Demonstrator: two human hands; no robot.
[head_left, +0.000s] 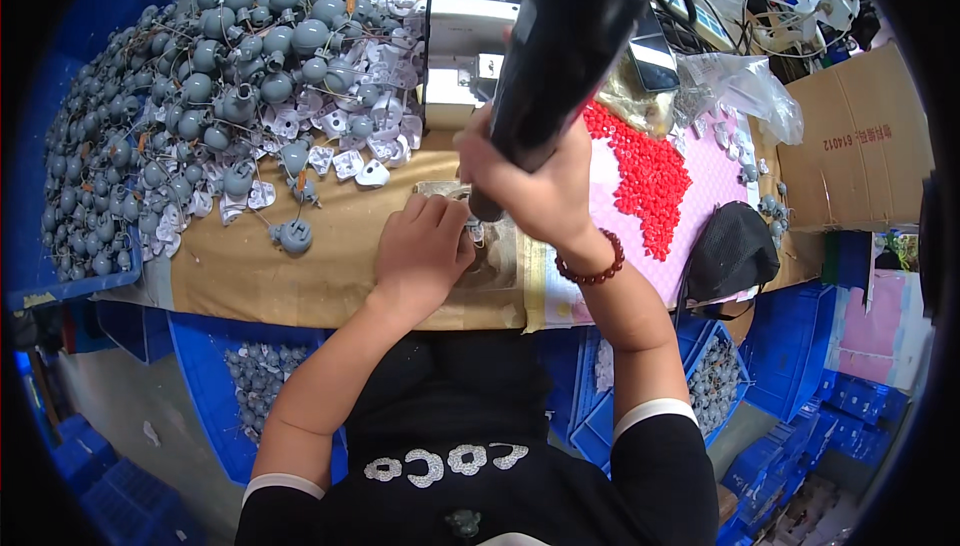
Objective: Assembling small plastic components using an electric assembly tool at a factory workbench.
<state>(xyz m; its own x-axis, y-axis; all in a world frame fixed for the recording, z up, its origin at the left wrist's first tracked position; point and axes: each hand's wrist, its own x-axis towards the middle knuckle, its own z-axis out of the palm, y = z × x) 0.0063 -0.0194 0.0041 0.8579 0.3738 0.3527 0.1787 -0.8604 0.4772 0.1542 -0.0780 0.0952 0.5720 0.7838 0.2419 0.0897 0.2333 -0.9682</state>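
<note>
My right hand (545,186), with a dark red bead bracelet at the wrist, is wrapped round a black electric screwdriver (570,41). The tool is upright and slightly tilted, its lower end down by the worktable. Close against that end, my left hand (425,246) rests on the table with curled fingers. Its fingertips press on a small piece that they mostly hide; I cannot make out what it is. Under both hands lies a clear-looking taped patch (500,266) on the brown table covering.
Left: a big heap of grey round parts with wires (270,46) and white plastic pieces (372,174); one grey part (293,236) lies apart. Right: small red pieces (650,186) on a pink sheet, a black pouch (730,251), a cardboard box (855,146). Blue bins (205,386) stand below.
</note>
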